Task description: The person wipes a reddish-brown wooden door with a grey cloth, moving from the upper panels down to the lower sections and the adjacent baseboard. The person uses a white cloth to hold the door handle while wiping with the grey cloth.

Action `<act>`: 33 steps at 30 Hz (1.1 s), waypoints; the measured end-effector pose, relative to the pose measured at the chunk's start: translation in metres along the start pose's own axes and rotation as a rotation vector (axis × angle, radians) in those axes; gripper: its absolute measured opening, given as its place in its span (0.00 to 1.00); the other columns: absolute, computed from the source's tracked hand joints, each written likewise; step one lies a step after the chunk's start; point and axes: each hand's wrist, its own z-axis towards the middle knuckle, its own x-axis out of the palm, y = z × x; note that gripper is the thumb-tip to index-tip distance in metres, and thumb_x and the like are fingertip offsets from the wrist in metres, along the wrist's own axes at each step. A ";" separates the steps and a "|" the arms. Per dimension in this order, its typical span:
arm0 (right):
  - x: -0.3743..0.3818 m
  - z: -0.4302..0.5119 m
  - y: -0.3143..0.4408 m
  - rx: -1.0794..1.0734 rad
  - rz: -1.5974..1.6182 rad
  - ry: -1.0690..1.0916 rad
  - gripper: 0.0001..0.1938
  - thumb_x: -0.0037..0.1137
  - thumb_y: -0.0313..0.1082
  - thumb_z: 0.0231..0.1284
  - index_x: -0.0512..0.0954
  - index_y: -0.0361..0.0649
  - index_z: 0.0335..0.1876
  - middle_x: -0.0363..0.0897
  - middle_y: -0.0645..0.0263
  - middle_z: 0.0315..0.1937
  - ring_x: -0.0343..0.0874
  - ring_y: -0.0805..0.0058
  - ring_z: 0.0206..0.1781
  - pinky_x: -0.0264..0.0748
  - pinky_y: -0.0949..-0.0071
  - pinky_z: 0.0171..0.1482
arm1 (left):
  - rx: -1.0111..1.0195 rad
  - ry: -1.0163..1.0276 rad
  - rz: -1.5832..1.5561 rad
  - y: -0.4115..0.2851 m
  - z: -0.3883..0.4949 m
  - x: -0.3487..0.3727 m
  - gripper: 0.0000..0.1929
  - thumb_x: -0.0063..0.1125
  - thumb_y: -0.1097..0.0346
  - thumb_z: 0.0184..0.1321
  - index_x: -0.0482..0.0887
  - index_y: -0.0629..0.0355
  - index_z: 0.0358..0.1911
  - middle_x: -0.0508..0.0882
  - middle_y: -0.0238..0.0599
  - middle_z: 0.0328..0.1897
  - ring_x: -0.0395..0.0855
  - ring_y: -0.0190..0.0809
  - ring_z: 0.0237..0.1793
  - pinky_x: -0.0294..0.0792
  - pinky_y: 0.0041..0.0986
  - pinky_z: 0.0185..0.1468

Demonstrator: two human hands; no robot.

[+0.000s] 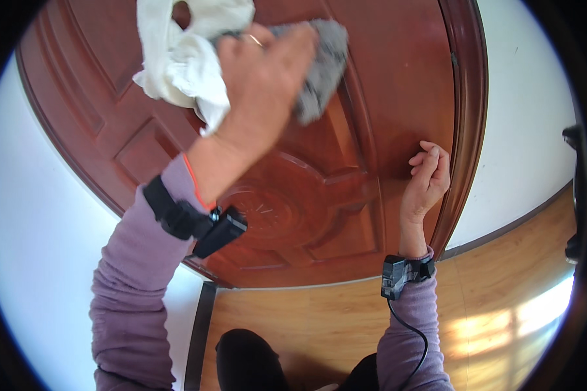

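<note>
My left hand is raised across the upper part of a reddish-brown panelled wooden door, its fingers over a fluffy grey cloth. Motion blurs this hand slightly. A crumpled white cloth lies against its left side; whether the hand also grips it or it hangs from something behind, I cannot tell. Low at the door's right edge is my right hand, fingers loosely curled and nothing in them. It is close to the door surface, but contact is unclear.
A dark wooden frame borders the door on the right, with white walls on both sides. Wood-look flooring runs below. Both wrists carry strapped black devices, the right one trailing a cable. A dark object stands at far right.
</note>
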 end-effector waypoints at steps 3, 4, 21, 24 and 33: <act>-0.001 -0.001 -0.003 0.011 -0.022 0.004 0.13 0.44 0.36 0.78 0.81 0.41 0.43 0.73 0.75 0.23 0.64 0.90 0.25 0.59 0.85 0.28 | -0.052 -0.100 0.012 -0.009 0.002 0.014 0.21 0.57 0.70 0.51 0.85 0.55 0.52 0.84 0.24 0.57 0.74 0.41 0.43 0.63 0.33 0.44; 0.000 -0.001 -0.003 0.019 -0.017 -0.001 0.13 0.44 0.36 0.78 0.81 0.41 0.43 0.73 0.75 0.23 0.65 0.90 0.25 0.59 0.85 0.28 | -0.086 -0.103 0.003 -0.018 0.001 0.019 0.21 0.57 0.70 0.52 0.85 0.56 0.52 0.83 0.26 0.58 0.74 0.40 0.43 0.64 0.33 0.44; 0.003 -0.001 -0.006 0.000 -0.044 0.049 0.12 0.44 0.36 0.78 0.81 0.40 0.42 0.72 0.75 0.23 0.65 0.90 0.26 0.59 0.85 0.28 | -0.135 -0.043 -0.119 -0.037 0.003 0.035 0.27 0.64 0.73 0.46 0.82 0.55 0.56 0.77 0.30 0.63 0.75 0.45 0.47 0.66 0.34 0.47; 0.002 0.000 -0.004 0.003 -0.055 0.069 0.12 0.44 0.35 0.78 0.81 0.40 0.42 0.72 0.75 0.22 0.65 0.91 0.26 0.58 0.85 0.28 | -0.170 -0.039 -0.160 -0.018 -0.003 0.022 0.31 0.69 0.75 0.40 0.82 0.54 0.56 0.76 0.34 0.58 0.76 0.49 0.51 0.68 0.37 0.49; 0.000 0.000 -0.004 0.017 -0.072 0.097 0.14 0.44 0.37 0.78 0.81 0.41 0.41 0.72 0.76 0.22 0.65 0.90 0.26 0.59 0.85 0.28 | -0.345 0.235 -0.079 0.031 -0.081 -0.021 0.33 0.70 0.79 0.33 0.83 0.54 0.53 0.74 0.38 0.55 0.76 0.52 0.54 0.70 0.40 0.52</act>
